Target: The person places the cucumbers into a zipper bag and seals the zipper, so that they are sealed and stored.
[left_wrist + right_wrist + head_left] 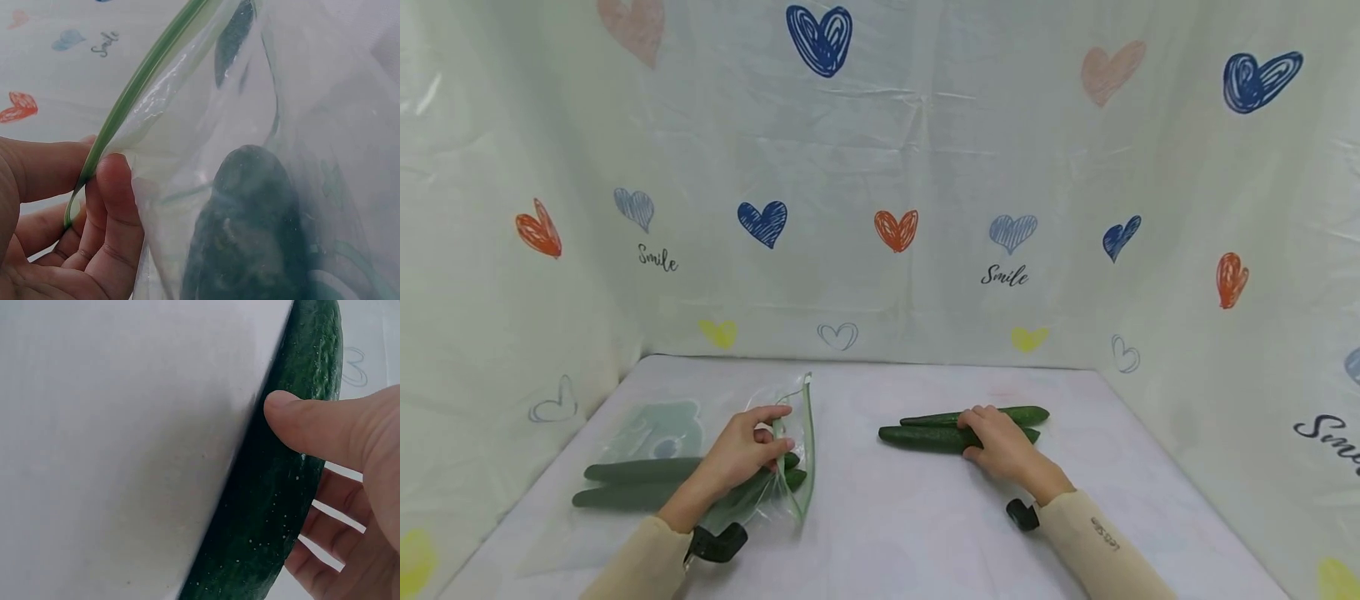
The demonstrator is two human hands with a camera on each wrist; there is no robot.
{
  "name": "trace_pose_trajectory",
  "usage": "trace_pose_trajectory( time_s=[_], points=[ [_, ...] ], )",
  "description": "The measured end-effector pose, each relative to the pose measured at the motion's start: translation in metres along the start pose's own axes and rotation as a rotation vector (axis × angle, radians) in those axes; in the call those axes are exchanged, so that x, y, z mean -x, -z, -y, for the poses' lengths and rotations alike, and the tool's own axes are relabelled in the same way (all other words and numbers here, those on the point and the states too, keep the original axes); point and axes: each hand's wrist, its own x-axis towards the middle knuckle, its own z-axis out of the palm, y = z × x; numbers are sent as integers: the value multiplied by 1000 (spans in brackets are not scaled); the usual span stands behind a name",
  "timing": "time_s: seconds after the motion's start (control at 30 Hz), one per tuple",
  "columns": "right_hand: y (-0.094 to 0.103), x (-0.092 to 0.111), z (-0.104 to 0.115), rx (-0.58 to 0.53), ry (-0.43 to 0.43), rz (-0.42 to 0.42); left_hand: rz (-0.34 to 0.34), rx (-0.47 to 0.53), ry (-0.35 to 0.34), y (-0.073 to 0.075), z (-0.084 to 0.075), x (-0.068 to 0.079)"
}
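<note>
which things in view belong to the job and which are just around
Part of the job:
- clear bag, pinched by the left hand
- bagged cucumbers
- two loose cucumbers, one gripped by the right hand

Just around:
- white table
- heart-print curtain
- wrist cameras

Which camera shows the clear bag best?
The head view: it shows the clear bag nearly whole, with its green edge and the cucumbers inside. The left wrist view shows only part of it, close up, with the left hand pinching that edge; the right wrist view shows none.

The left hand (103, 250) pinches a green-edged clear bag (165, 156) around, seemingly, a cucumber (250, 231).
</note>
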Motion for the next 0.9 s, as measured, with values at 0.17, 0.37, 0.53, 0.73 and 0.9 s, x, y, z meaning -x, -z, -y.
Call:
trace_pose_trajectory(
  time_s=[0.17, 0.37, 0.53, 0.73, 0.9],
  points=[
    [-2, -1, 2, 26, 18, -2, -5, -6, 4, 1, 0, -1],
    [-4, -4, 15, 28, 79, 2, 2, 3, -6, 1, 2, 0],
    [-9, -12, 33, 19, 141, -14, 19, 24, -25, 2, 1, 0],
    [-14, -29, 61, -19, 157, -18, 12, 19, -13, 0, 0, -1],
    [-17, -46, 85, -14, 166, 4, 16, 27, -14, 0, 0, -2]
  ],
)
